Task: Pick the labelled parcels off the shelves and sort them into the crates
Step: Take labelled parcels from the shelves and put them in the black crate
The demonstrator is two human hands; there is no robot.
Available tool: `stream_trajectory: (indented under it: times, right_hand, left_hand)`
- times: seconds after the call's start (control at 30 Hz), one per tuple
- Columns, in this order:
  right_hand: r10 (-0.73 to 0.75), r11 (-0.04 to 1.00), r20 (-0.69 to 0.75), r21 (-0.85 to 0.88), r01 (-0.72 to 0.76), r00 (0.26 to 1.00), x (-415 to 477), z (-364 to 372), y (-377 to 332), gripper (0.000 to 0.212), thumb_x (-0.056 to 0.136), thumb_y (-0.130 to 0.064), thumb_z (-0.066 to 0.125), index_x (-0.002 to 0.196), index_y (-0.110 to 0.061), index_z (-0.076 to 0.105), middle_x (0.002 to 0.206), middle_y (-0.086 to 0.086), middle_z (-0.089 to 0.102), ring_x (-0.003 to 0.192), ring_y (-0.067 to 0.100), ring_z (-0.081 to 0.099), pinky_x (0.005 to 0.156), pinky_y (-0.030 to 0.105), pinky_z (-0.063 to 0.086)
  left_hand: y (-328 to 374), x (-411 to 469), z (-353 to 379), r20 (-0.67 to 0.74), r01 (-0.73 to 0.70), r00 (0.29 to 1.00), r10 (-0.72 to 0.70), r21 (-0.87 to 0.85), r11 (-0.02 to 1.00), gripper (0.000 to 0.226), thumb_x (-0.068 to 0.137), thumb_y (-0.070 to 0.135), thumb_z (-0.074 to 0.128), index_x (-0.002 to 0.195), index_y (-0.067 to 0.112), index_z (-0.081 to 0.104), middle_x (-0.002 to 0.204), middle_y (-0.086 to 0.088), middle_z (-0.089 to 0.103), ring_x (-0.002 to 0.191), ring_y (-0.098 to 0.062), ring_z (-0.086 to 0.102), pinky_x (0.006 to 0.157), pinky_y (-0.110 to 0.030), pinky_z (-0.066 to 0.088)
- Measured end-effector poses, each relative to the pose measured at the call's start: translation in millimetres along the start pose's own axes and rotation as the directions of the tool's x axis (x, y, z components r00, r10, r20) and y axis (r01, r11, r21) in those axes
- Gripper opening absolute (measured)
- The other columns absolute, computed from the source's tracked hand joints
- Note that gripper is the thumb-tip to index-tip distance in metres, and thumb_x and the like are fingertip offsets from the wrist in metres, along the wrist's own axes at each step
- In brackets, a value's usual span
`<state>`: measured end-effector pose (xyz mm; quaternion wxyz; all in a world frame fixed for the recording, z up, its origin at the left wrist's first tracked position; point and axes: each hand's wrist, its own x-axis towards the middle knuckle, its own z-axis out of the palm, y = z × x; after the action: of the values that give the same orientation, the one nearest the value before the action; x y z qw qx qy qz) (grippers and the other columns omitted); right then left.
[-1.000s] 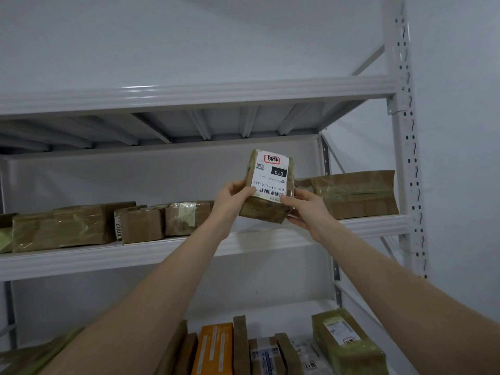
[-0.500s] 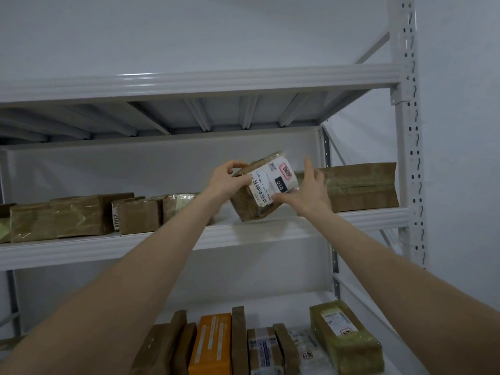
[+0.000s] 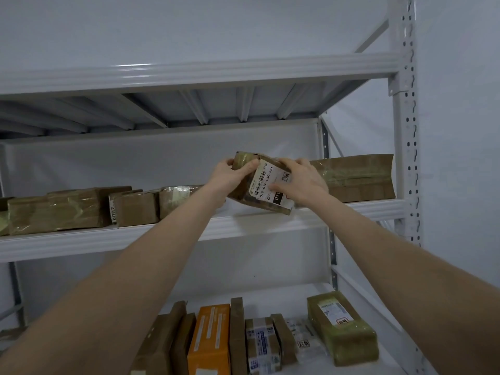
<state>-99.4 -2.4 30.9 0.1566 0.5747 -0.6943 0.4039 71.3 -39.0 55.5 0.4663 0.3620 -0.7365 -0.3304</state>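
Observation:
A brown taped parcel with a white barcode label (image 3: 263, 182) is tilted over the middle shelf (image 3: 243, 226), its lower edge close to the shelf board. My left hand (image 3: 230, 177) grips its upper left corner, thumb across the front. My right hand (image 3: 300, 181) covers the label's right part, fingers curled over the parcel's top edge. Whether the parcel touches the shelf I cannot tell.
Other brown parcels lie on the same shelf: a large one (image 3: 357, 178) at right, several (image 3: 81, 209) at left. The lower shelf holds an orange box (image 3: 209, 339), a greenish parcel (image 3: 342, 328) and several upright parcels. A white upright post (image 3: 405, 131) stands at right.
Both hands have turned the parcel from upright with its label facing me to tilted on its side, and lowered it toward the shelf. My right hand shifted onto the label.

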Motion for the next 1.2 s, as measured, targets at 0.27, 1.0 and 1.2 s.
stream_trajectory:
  times: [0.27,1.0,1.2]
  right_hand:
    - [0.211,0.94,0.028,0.268,-0.211,0.977,-3.6,1.3,5.5,0.048,0.083,-0.058,0.059,0.119,-0.027,0.057,0.113,-0.002,0.065,0.099,0.022,0.064,0.083,0.044,0.054]
    - [0.306,0.712,-0.004,0.665,-0.226,0.952,-38.8,27.2,-13.0,0.031,0.084,-0.027,0.064,0.114,-0.028,0.057,0.11,-0.003,0.07,0.091,0.016,0.067,0.085,0.041,0.055]
    - [0.246,0.644,-0.03,0.752,-0.141,0.969,-51.6,24.9,-40.2,0.03,0.088,-0.029,0.063,0.117,-0.025,0.057,0.11,-0.003,0.068,0.086,0.009,0.063,0.076,0.029,0.053]
  left_hand:
    - [-3.4,3.1,-2.1,-0.075,-0.02,0.997,-0.032,-0.61,0.792,0.083,0.081,0.017,0.074,0.148,0.01,0.026,0.143,-0.019,0.041,0.124,-0.03,0.049,0.104,-0.04,0.044]
    - [-52.1,-32.7,12.8,-0.173,-0.169,0.978,0.116,-0.336,0.926,0.056,0.089,0.007,0.062,0.139,0.026,0.046,0.13,-0.002,0.059,0.116,-0.021,0.059,0.074,-0.03,0.056]
    - [-46.4,-49.2,-7.7,-0.266,-0.206,0.957,0.117,-0.336,0.919,0.047,0.095,0.003,0.052,0.14,0.015,0.045,0.127,-0.004,0.061,0.109,-0.019,0.063,0.085,-0.029,0.056]
